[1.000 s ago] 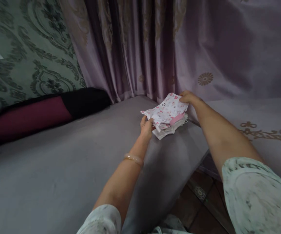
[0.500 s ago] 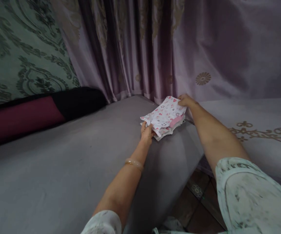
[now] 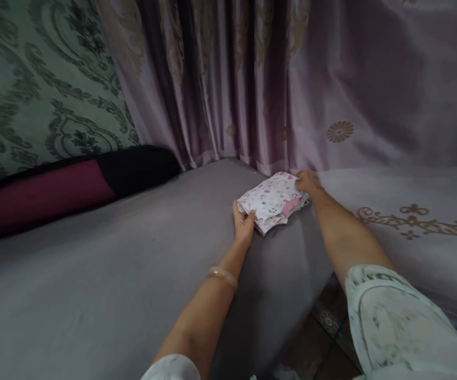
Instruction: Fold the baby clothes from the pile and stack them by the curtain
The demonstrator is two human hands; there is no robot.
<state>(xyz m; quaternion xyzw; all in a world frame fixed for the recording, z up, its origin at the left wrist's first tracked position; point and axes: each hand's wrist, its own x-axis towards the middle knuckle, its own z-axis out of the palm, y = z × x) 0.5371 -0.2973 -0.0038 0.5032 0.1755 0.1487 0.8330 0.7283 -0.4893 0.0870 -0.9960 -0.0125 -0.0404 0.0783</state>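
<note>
A stack of folded white cloth with pink and dark prints and a pink edge lies on the grey sheet, near the far corner of the bed. At its near left corner is my left hand, thumb on the near side and fingers around the edge. My right hand is closed at the stack's far right corner, its fingertips on the cloth and slightly blurred. A pale bangle circles my left wrist.
A black and dark red long bundle lies along the patterned green wall at the left. Purple curtains hang behind the bed. Tiled floor shows below the bed's right edge.
The view has shifted slightly, so the scene sits further right. The top cloth lies flatter and squarer on the stack. Both hands remain at its corners, the left one now more around the side.
</note>
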